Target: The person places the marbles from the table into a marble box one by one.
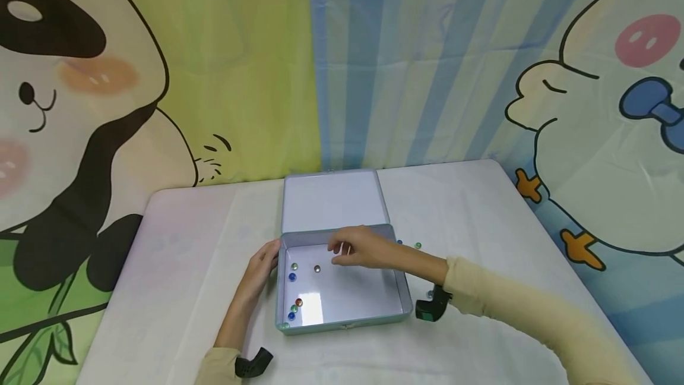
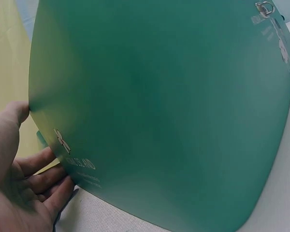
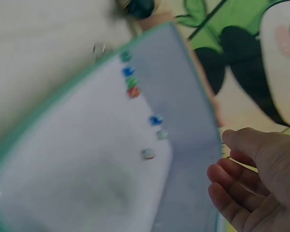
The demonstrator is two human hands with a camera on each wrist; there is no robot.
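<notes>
Marbles (image 1: 294,266) lie both inside and outside the green box (image 1: 347,321): 7 show on its pale floor, 6 of them along the left, and 3 on the white table (image 1: 470,207) just right of it. Those 3 are a green marble (image 1: 418,245), a blue marble (image 1: 399,242) by the forearm and a pale marble (image 1: 430,294) nearer the person. The right hand (image 1: 366,248) hovers over the far half of the box, thumb and fingers apart, with nothing visible between them. From these fingertips the brownish marble (image 1: 317,268) lies left and slightly nearer, while the 3 outside lie right, back past the wrist; the right hand is the nearer to those 3. Being round, they offer no long axis; the box's runs left to right, its lid (image 1: 333,201) laid back on the far side. The left hand (image 1: 262,269) rests its fingers against the box's left side, loosely bent rather than clamped.
</notes>
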